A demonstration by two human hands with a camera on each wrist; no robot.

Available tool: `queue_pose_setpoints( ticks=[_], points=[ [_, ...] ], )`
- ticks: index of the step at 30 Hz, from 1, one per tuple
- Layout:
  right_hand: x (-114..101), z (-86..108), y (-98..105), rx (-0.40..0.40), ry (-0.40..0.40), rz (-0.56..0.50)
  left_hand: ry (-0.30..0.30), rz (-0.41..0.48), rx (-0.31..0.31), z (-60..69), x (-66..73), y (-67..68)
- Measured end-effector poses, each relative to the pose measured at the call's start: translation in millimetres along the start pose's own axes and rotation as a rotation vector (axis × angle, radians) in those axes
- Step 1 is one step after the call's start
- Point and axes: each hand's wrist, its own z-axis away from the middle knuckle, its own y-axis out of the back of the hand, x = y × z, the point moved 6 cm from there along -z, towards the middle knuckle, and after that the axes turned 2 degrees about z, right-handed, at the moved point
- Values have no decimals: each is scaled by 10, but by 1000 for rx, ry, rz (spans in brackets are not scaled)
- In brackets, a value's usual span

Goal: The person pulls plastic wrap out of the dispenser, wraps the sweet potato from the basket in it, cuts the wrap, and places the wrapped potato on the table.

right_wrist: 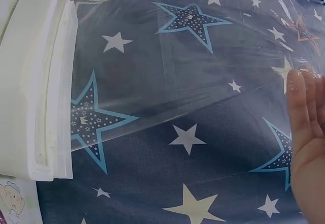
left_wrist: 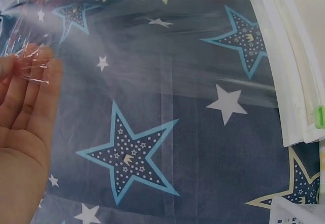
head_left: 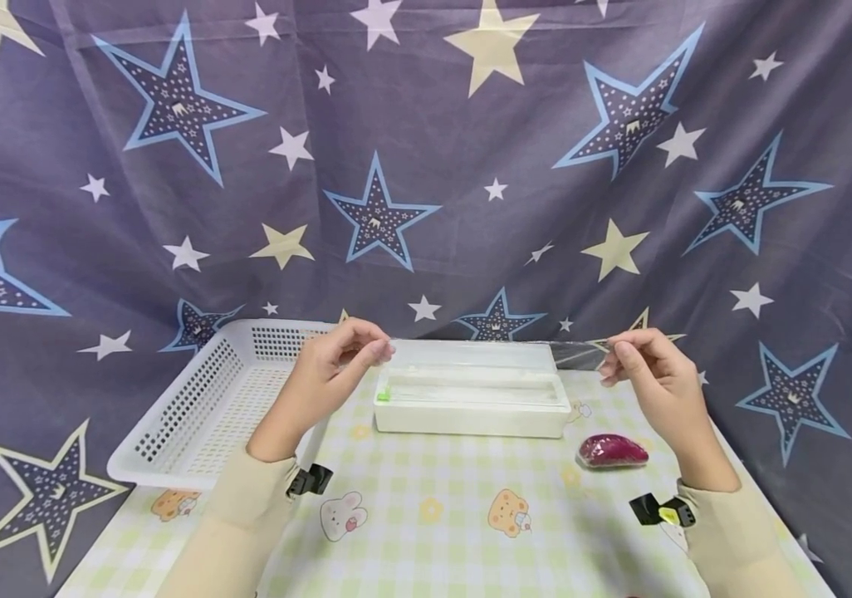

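Clear plastic film [left_wrist: 188, 76] is stretched between the two hands, above and behind a long white box [head_left: 471, 415] with its lid up. My left hand [head_left: 329, 378] pinches one side of the film between thumb and fingers; in the left wrist view the film bunches in creases at the fingertips. The right hand [head_left: 661, 386] pinches the other side, right of the box. A green piece [head_left: 384, 394] sits at the box's left end. In the right wrist view the film [right_wrist: 177, 82] runs from the box to the right hand [right_wrist: 310, 142].
A white perforated basket [head_left: 164, 407] stands at the left, partly behind the left forearm. A dark pink wrapped item [head_left: 613, 451] lies on the checked tablecloth [head_left: 426, 531] below the right hand. A starry curtain [head_left: 441, 124] hangs behind the table.
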Motion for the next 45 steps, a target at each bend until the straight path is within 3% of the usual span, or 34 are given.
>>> queue_pose_setpoints(
  ticks=[4, 11, 20, 27, 35, 40, 45],
  points=[
    [-20, -1, 12, 10, 20, -23, -6, -1, -10, 16, 18, -9],
    [-54, 16, 27, 16, -15, 24, 6, 4, -8, 43, 36, 2],
    [31, 129, 13, -87, -96, -72, 85, 15, -29, 184, 21, -73],
    [133, 186, -42, -115, -131, -69, 107, 20, -61, 249, -77, -166],
    [256, 304, -90, -178, -146, 34, 152, 12, -96, 356, -233, -247],
    [374, 380, -86, -206, -209, 71, 176, -1, -128, 456, -312, -285],
    [500, 506, -110, -318, -303, 77, 209, -2, -175, 605, -407, -353]
  ],
)
